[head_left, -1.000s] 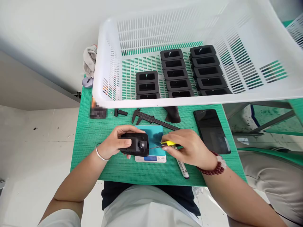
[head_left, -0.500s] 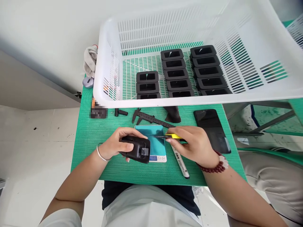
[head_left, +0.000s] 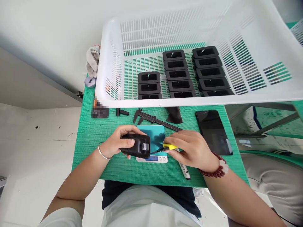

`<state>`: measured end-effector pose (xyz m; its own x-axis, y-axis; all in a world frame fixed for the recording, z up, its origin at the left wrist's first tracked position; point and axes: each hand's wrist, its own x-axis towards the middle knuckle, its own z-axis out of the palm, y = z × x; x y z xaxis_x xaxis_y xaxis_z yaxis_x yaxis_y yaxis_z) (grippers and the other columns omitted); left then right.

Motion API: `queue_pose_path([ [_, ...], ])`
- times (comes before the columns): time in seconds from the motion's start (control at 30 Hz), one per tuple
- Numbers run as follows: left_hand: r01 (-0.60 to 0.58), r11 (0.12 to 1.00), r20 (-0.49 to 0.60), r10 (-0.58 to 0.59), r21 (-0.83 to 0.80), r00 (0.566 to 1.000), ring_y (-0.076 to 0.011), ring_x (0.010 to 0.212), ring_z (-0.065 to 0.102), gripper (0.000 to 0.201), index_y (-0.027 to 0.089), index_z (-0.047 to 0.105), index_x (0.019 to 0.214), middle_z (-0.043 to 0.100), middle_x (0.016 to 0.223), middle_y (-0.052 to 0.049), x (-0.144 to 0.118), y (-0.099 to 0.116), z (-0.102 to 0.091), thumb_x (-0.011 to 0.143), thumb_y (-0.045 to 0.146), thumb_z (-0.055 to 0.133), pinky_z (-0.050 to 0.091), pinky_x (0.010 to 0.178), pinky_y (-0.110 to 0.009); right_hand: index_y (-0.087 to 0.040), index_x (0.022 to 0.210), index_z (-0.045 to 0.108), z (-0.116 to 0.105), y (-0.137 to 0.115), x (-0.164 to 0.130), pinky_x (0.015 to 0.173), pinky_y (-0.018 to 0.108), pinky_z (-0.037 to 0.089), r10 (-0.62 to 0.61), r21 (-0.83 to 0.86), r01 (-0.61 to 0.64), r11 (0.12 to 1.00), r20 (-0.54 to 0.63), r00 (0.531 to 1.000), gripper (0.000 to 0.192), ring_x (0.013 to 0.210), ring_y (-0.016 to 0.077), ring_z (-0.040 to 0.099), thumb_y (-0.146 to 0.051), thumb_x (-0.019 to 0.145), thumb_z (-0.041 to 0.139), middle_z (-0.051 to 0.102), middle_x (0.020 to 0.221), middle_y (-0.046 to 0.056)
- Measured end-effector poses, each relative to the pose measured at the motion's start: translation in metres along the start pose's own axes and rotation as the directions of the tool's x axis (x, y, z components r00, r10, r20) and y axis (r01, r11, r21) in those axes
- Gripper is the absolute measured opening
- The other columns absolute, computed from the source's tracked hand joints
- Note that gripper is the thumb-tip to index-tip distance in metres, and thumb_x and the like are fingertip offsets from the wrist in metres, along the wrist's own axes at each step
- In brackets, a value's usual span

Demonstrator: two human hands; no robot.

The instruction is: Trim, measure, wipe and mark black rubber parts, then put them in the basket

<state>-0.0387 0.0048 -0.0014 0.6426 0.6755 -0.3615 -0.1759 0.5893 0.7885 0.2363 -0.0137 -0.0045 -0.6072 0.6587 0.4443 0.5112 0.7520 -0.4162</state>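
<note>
My left hand (head_left: 121,140) is closed round a black moulded plastic part (head_left: 136,149), which has a small clear piece set in its right end. My right hand (head_left: 187,148) grips a yellow-and-black utility knife (head_left: 169,147). Its thin dark blade points left, close to the lower right end of the black part; whether it touches cannot be told. Under both lies a digital scale (head_left: 139,159) with a blue-green top. A white marker (head_left: 184,170) rests on the green table, partly beneath my right hand.
A large white plastic basket (head_left: 170,103) holds rows of black frame-shaped parts (head_left: 177,74). Before it lie a black caliper (head_left: 153,119), a black T-shaped piece (head_left: 121,112) and a dark phone (head_left: 213,130). A grey cloth (head_left: 92,61) is at the left. Another person's leg (head_left: 262,179) shows at right.
The knife has come down and its blade now points at the part's lower right end. My left hand has turned the black part slightly, lifting its right end.
</note>
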Motion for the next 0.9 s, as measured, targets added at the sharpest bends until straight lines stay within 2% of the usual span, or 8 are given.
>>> queue_pose_path([
  [0.23,0.026,1.0,0.008,-0.026,0.009,1.0,-0.0159,0.055,0.068,0.05,0.015,0.071,0.103,0.073,0.089,-0.009,-0.0004,0.0016,0.0002,0.066,0.048,0.081,0.053,0.037,-0.02,-0.019,0.095,0.059,0.0011,0.0021,-0.0004,0.051,0.027,0.04,0.115,-0.047,-0.117,0.992,-0.043,0.992,0.014,0.055,0.0123,0.059,-0.031,0.097,0.052,0.067,0.069,0.001],
  [0.43,0.02,1.0,-0.04,-0.019,0.01,0.999,-0.0137,0.052,0.066,0.047,0.015,0.071,0.102,0.071,0.087,-0.007,0.0018,0.0009,0.0001,0.068,0.046,0.08,0.053,0.038,-0.02,-0.019,0.093,0.061,0.0034,0.003,0.0007,0.05,0.026,0.04,0.015,0.001,-0.015,1.0,0.017,1.0,0.017,0.054,0.012,0.058,-0.033,0.096,0.053,0.067,0.068,0.001],
  [0.57,-0.002,0.999,-0.01,0.001,-0.037,1.0,-0.0141,0.053,0.067,0.047,0.014,0.071,0.102,0.071,0.085,-0.008,0.0011,0.0014,-0.0003,0.069,0.046,0.08,0.052,0.038,-0.019,-0.018,0.094,0.061,0.0049,0.0043,0.0009,0.051,0.026,0.042,0.119,-0.075,-0.122,0.99,-0.038,0.992,0.014,0.055,0.0136,0.061,-0.03,0.095,0.055,0.069,0.07,0.003],
  [0.63,0.002,0.999,0.03,-0.001,-0.042,1.0,-0.0145,0.055,0.068,0.047,0.014,0.071,0.102,0.071,0.087,-0.008,-0.0003,0.0017,0.001,0.07,0.046,0.08,0.053,0.039,-0.018,-0.018,0.095,0.061,0.004,0.0048,0.0007,0.052,0.026,0.044,0.148,-0.055,-0.151,0.987,-0.05,0.988,0.013,0.056,0.0138,0.062,-0.029,0.095,0.055,0.07,0.07,0.003],
  [0.8,-0.005,0.999,0.02,0.006,-0.037,1.0,-0.0151,0.055,0.068,0.047,0.015,0.071,0.102,0.072,0.088,-0.008,-0.0019,0.0017,0.0026,0.069,0.047,0.08,0.053,0.038,-0.019,-0.019,0.093,0.062,0.0046,0.0006,0.0023,0.052,0.025,0.045,0.048,0.079,-0.05,0.996,0.024,0.999,0.018,0.056,0.0129,0.062,-0.033,0.097,0.052,0.068,0.068,0.002],
  [0.9,-0.009,0.999,0.004,0.009,-0.048,1.0,-0.0155,0.053,0.068,0.05,0.015,0.07,0.102,0.072,0.086,-0.008,-0.0008,0.0018,0.0011,0.067,0.049,0.08,0.052,0.037,-0.019,-0.019,0.092,0.062,0.0065,-0.0021,0.0036,0.051,0.024,0.044,0.085,0.061,-0.084,0.995,-0.009,0.996,0.018,0.054,0.0124,0.061,-0.033,0.097,0.052,0.068,0.067,0.002],
])
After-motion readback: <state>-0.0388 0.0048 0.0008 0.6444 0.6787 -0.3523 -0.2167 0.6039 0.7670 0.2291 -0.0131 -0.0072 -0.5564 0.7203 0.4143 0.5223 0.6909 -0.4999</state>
